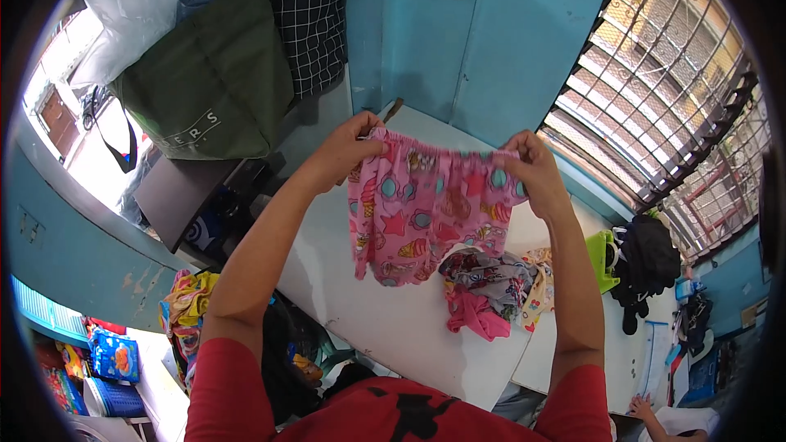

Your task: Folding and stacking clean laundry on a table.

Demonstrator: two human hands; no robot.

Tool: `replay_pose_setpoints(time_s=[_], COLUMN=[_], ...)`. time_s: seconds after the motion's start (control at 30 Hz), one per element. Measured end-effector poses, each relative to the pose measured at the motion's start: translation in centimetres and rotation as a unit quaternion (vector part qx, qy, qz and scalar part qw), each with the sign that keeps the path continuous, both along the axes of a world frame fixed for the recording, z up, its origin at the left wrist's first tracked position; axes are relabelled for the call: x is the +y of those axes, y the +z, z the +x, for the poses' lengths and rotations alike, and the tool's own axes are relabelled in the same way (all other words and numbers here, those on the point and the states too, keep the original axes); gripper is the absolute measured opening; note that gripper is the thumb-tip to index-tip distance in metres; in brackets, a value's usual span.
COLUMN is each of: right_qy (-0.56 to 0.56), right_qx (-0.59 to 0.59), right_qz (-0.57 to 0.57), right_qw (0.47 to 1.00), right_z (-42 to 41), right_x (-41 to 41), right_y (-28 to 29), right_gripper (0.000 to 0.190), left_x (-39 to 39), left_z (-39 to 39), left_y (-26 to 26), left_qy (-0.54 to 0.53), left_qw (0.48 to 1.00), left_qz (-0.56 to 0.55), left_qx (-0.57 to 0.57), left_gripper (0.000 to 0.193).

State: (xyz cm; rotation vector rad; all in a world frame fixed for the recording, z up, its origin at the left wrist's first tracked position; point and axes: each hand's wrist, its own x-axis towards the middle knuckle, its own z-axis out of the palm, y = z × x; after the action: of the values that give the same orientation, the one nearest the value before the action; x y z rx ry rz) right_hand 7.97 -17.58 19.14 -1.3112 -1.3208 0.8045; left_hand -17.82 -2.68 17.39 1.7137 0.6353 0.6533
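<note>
A pair of pink shorts (430, 209) with an ice-cream print hangs stretched out by its elastic waistband. My left hand (347, 153) pinches one end of the waistband, and my right hand (531, 169) grips the other end. Below the shorts is a white table (381, 325). A small heap of clothes lies there under the shorts' right leg: a grey printed garment (491, 279), a bright pink piece (476, 313) and a cream patterned cloth (540, 285).
A green bag (209, 73) and a black checked bag (313, 24) stand at the back left. Multicoloured clothes (187, 301) are piled at left. Rightward sit a lime-green plastic item (602, 258) and a black bag (648, 258). Another person's hand (642, 406) rests at the lower right table edge.
</note>
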Motion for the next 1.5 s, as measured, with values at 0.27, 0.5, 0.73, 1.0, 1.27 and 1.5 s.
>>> replay_pose_setpoints(time_s=[0.27,0.5,0.73,1.0,1.27,1.5], right_qy=[-0.082,-0.074,-0.044,-0.052,-0.173,-0.256], right_qx=[0.138,-0.333,-0.236,0.125,0.425,0.33], right_qz=[0.031,0.278,-0.017,0.012,-0.045,-0.172], right_qw=[0.987,0.898,0.971,0.991,0.887,0.892], right_z=[-7.2,-3.4,-0.6,2.3,10.2,9.4], right_x=[0.2,1.7,6.3,8.5,7.4,7.9], right_y=[3.0,5.4,5.7,3.0,-17.3,-23.5], right_gripper=[0.022,0.035,0.031,0.039,0.04,0.035], left_x=[-7.9,-6.3,-1.9,5.0,12.2,8.8], left_z=[5.4,7.0,7.6,4.1,7.0,9.7], left_y=[1.8,4.3,-1.4,-9.5,-12.3,-17.2], left_qy=[0.117,-0.019,-0.131,-0.073,-0.047,0.1], left_qw=[0.99,0.963,0.991,0.986,0.952,0.972], left_qz=[0.035,0.015,-0.001,-0.14,-0.283,-0.209], left_qx=[-0.077,-0.268,-0.014,-0.044,-0.111,0.037], left_gripper=[0.031,0.055,0.06,0.044,0.04,0.053])
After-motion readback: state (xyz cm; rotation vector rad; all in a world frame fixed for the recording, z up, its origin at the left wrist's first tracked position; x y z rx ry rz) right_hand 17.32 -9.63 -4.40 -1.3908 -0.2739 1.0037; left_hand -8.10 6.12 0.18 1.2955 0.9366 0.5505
